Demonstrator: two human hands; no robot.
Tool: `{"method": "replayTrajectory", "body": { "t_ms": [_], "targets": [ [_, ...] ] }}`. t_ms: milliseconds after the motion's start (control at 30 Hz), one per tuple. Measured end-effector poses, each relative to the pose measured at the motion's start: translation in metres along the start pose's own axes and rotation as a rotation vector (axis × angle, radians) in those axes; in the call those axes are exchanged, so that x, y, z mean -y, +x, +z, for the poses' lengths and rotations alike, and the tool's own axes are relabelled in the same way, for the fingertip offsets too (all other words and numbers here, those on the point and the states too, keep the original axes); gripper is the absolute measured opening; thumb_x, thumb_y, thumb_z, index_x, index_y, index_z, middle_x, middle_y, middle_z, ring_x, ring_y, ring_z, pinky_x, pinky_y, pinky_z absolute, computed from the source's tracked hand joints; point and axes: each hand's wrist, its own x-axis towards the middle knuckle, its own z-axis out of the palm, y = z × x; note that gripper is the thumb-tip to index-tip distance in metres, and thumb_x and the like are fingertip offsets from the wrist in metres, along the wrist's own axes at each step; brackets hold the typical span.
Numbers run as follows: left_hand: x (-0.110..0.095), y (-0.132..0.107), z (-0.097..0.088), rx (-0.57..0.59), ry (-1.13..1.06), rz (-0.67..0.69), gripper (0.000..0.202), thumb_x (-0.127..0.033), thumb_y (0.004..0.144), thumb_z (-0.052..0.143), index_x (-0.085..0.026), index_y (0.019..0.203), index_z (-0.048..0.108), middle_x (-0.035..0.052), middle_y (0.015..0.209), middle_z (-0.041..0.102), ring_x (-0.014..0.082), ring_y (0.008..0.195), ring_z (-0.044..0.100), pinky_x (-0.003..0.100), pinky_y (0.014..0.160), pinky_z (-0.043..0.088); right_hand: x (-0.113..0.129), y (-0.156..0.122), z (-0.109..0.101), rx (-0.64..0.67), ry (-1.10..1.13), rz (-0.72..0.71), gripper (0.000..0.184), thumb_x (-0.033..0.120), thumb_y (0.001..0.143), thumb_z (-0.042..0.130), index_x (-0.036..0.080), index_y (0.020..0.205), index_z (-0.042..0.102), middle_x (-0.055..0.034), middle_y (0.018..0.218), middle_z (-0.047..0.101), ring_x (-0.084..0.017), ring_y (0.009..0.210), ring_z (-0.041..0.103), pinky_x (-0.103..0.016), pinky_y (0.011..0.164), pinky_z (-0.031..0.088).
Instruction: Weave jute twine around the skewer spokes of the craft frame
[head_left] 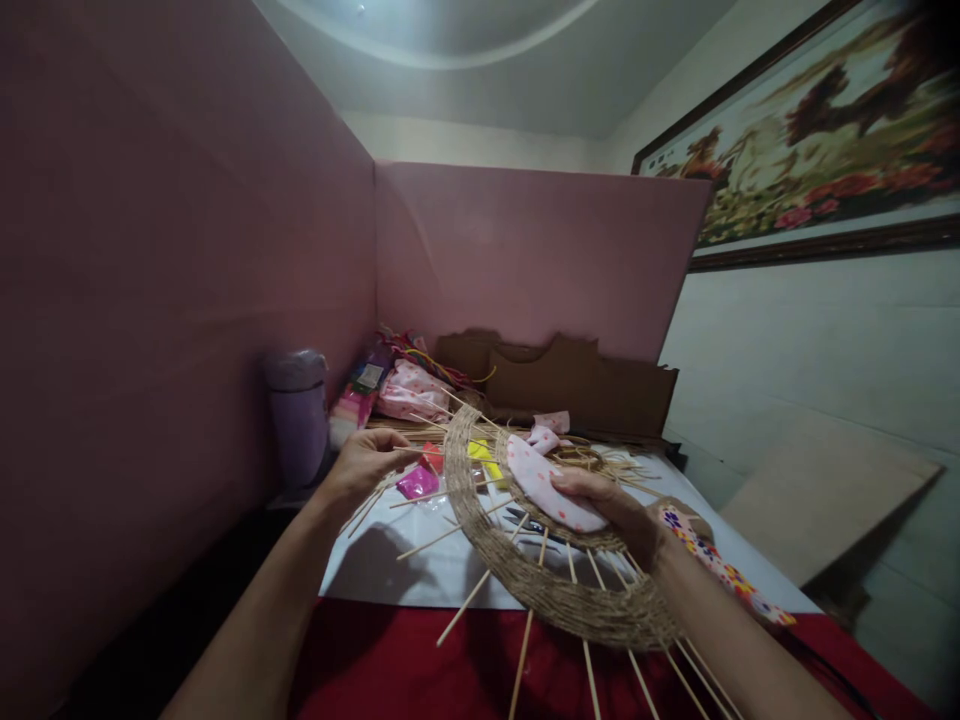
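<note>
A round twine weaving on thin wooden spokes (480, 530) is held up, tilted, over the table. Its wide outer band of brown twine (540, 585) circles a smaller centre covered with white, pink-dotted fabric (540, 480). My right hand (611, 505) grips that centre, thumb on top of the fabric and the other fingers hidden beneath. On the far left side, my left hand (371, 460) is closed in a pinch at the outer end of one spoke. Below the spokes, dark-handled pliers (529, 520) lie partly hidden.
Red (433, 458), magenta (418, 483) and yellow pieces (484, 457) lie on the white tabletop (375, 560). A purple wrapped cylinder (298, 415) stands left. Behind are a pink-dotted bundle (412, 390), loose sticks and cardboard (547, 375). A flower-patterned strip (720, 570) lies right.
</note>
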Motion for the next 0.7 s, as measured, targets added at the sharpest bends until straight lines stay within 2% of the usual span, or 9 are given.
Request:
{"method": "replayTrajectory", "body": {
  "t_ms": [100, 233, 367, 467, 600, 700],
  "targets": [
    [0.007, 0.003, -0.007, 0.078, -0.006, -0.061, 0.028, -0.036, 0.053, 0.075, -0.014, 0.049, 0.058, -0.0023, 0.044, 0.053, 0.0075, 0.042, 0.043, 0.020, 0.043, 0.032, -0.001, 0.004, -0.002, 0.016, -0.029, -0.008, 0.018, 0.023, 0.071, 0.061, 0.011, 0.085, 0.059, -0.0041, 0.063, 0.066, -0.012, 0.050, 0.060, -0.021, 0.046, 0.046],
    [0.014, 0.005, -0.016, 0.168, -0.050, -0.095, 0.029, -0.040, 0.059, 0.071, -0.013, 0.057, 0.059, -0.0020, 0.047, 0.053, 0.0070, 0.043, 0.042, 0.020, 0.043, 0.028, -0.003, 0.007, -0.002, -0.026, -0.084, -0.034, 0.022, 0.023, 0.068, 0.065, 0.012, 0.086, 0.058, -0.0021, 0.062, 0.064, -0.011, 0.050, 0.058, -0.020, 0.046, 0.045],
    [0.010, 0.003, -0.018, 0.099, -0.016, -0.040, 0.028, -0.040, 0.061, 0.070, -0.013, 0.061, 0.062, -0.0009, 0.054, 0.057, 0.0080, 0.049, 0.045, 0.020, 0.048, 0.033, -0.003, 0.005, 0.000, -0.051, -0.097, -0.017, 0.022, 0.024, 0.067, 0.067, 0.012, 0.084, 0.059, -0.0017, 0.062, 0.063, -0.010, 0.049, 0.057, -0.019, 0.044, 0.043],
    [0.004, 0.003, -0.015, 0.037, 0.062, 0.007, 0.029, -0.041, 0.057, 0.071, -0.013, 0.059, 0.064, -0.0008, 0.053, 0.057, 0.0091, 0.050, 0.046, 0.021, 0.049, 0.034, -0.001, 0.004, 0.000, -0.094, -0.093, -0.017, 0.022, 0.023, 0.064, 0.069, 0.012, 0.080, 0.059, 0.0002, 0.057, 0.061, -0.008, 0.043, 0.053, -0.016, 0.039, 0.038],
    [0.000, 0.003, -0.012, -0.013, 0.087, 0.044, 0.029, -0.041, 0.056, 0.070, -0.012, 0.056, 0.064, -0.0015, 0.049, 0.055, 0.0090, 0.048, 0.044, 0.021, 0.047, 0.033, 0.000, 0.005, -0.003, -0.095, -0.091, -0.034, 0.023, 0.022, 0.063, 0.071, 0.011, 0.078, 0.059, -0.0001, 0.057, 0.061, -0.007, 0.043, 0.051, -0.016, 0.039, 0.038],
    [0.000, 0.002, -0.012, -0.049, 0.117, 0.095, 0.028, -0.038, 0.057, 0.069, -0.012, 0.053, 0.062, -0.0028, 0.046, 0.051, 0.0081, 0.046, 0.041, 0.020, 0.046, 0.030, 0.000, 0.007, -0.004, -0.088, -0.084, -0.052, 0.027, 0.020, 0.062, 0.071, 0.012, 0.085, 0.059, 0.0005, 0.058, 0.061, -0.008, 0.044, 0.051, -0.017, 0.039, 0.037]
  ]
}}
